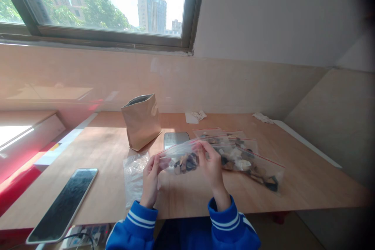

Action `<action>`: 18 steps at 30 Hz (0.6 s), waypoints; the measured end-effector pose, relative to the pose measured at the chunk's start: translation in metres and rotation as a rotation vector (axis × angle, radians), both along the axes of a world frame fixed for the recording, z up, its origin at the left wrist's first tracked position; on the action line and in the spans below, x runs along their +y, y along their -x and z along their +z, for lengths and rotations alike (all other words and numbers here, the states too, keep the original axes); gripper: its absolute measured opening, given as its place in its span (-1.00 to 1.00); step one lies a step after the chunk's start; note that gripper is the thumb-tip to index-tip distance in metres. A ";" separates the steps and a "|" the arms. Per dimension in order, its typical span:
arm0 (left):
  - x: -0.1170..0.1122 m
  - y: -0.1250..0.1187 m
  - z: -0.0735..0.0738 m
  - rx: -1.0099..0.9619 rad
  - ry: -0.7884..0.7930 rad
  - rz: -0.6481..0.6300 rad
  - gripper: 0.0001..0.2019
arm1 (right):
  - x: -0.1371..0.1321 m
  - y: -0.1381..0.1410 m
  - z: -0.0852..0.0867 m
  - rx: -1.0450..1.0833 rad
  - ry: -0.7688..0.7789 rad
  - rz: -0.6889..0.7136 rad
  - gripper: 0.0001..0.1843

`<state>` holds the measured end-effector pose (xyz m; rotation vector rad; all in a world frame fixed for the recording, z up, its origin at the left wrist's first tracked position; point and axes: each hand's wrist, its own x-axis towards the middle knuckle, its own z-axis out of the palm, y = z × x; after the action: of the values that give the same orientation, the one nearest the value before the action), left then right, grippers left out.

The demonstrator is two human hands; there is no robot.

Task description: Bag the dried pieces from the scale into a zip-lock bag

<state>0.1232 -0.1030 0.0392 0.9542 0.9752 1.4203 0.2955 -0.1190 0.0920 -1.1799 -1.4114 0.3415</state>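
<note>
Between my two hands, a clear zip bag (186,163) is held up over the table, with small dark, brown and whitish pieces gathered inside it. My left hand (150,177) pinches the bag's left end. My right hand (212,164) has thumb and fingers closed on its upper right edge. Just right of that hand lie several more zip bags (234,158) with red seal lines, filled with similar pieces and overlapping one another. Beside my left hand rests a flat, crinkled clear plastic bag (133,179).
A brown paper pouch (142,123) stands with its top open. Behind the held bag lies a phone (175,140), and a larger tablet-like device (66,203) is at the front left. Crumpled white paper (196,116) sits by the wall. Cables (80,236) show below the table edge.
</note>
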 end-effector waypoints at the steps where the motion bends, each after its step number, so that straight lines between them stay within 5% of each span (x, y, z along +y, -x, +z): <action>1: 0.000 0.000 -0.001 0.010 -0.018 0.009 -0.61 | 0.000 0.000 0.000 -0.035 0.007 0.055 -0.72; 4: -0.002 -0.001 0.000 0.090 -0.083 -0.029 -0.63 | 0.000 0.000 -0.001 -0.121 0.015 0.180 -0.72; 9: -0.002 0.002 0.005 0.107 -0.076 0.043 -0.62 | 0.000 -0.006 -0.014 0.071 -0.022 -0.058 -0.69; 18: 0.016 0.001 -0.017 0.141 -0.020 0.085 -0.65 | 0.010 -0.009 -0.091 0.430 0.217 -0.082 -0.55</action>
<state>0.1222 -0.0874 0.0219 1.0488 1.1190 1.4507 0.3049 -0.1090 0.0012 -1.2455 -0.9663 0.6611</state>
